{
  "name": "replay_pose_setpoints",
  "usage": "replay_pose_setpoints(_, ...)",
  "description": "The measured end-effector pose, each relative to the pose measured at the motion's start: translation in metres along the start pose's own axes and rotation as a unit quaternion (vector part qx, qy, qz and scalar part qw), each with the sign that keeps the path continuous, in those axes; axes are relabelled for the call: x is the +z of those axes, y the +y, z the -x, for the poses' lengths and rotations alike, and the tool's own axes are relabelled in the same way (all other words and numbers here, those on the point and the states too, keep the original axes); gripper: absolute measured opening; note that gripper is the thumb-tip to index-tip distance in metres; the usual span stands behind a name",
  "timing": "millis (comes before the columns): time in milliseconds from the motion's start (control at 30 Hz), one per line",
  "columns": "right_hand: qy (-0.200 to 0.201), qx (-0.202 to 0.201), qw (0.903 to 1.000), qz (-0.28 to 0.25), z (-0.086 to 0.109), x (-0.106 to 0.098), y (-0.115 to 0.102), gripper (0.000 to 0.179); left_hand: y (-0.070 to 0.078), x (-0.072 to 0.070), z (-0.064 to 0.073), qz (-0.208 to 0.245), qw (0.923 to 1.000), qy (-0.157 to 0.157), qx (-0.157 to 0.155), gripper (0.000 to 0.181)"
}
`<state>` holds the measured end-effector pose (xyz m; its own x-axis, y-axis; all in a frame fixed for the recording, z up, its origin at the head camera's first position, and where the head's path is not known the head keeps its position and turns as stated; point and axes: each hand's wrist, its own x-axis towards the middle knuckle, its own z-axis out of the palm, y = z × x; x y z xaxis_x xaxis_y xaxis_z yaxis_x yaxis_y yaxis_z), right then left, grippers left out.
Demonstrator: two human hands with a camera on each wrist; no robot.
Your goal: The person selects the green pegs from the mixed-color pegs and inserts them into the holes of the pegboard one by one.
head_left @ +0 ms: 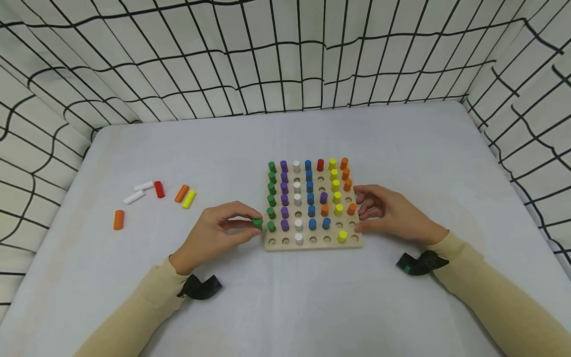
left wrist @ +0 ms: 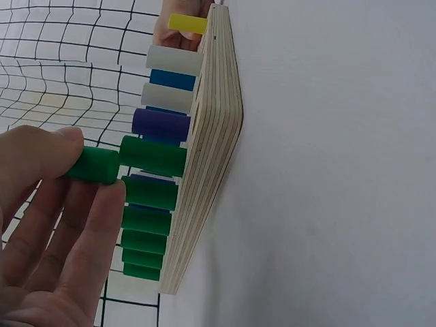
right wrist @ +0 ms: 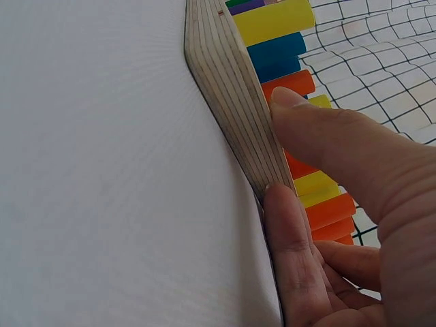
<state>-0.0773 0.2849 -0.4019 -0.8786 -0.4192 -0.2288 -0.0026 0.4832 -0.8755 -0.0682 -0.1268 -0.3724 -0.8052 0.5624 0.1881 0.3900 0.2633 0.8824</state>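
Between thumb and fingertips, my left hand [head_left: 213, 229] pinches a green peg [left wrist: 95, 165]. It is just off the left edge of a wooden pegboard [head_left: 320, 246], beside the column of green pegs [head_left: 271, 201]. My right hand [head_left: 389, 210] grips the board's right edge. In the right wrist view, its thumb [right wrist: 327, 129] lies at the top rim and a fingertip against the plywood side. Purple, white, blue and yellow pegs stand upright in columns, with orange ones at the right. A lone red peg [head_left: 320, 165] is in the back row. Several holes are bare, mostly along the front.
Loose pegs lie on the white table [head_left: 276, 307] to the left: two white pegs [head_left: 134, 197], a red peg [head_left: 159, 189], a yellow peg [head_left: 189, 199] and two orange pegs [head_left: 118, 219]. A black wire grid [head_left: 285, 64] borders the back and sides.
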Motion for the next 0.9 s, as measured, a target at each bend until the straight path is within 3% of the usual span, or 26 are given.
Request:
replay_pose_setpoints(300,0.003,0.003,1.0000,0.002,0.001,-0.001,0.001,0.091,-0.001,0.005,0.001,0.030,0.9990,-0.030,0.014,0.036)
replay_pose_setpoints(500,0.004,-0.008,1.0000,-0.004,0.001,0.000,0.001,0.090,-0.004,0.013,0.000,0.023,0.9985,-0.049,0.013,0.030)
replay_pose_setpoints(900,0.001,-0.012,0.9999,-0.003,0.000,0.000,-0.001,0.089,-0.008,0.017,0.000,-0.071,0.9952,-0.045,0.050,0.031)
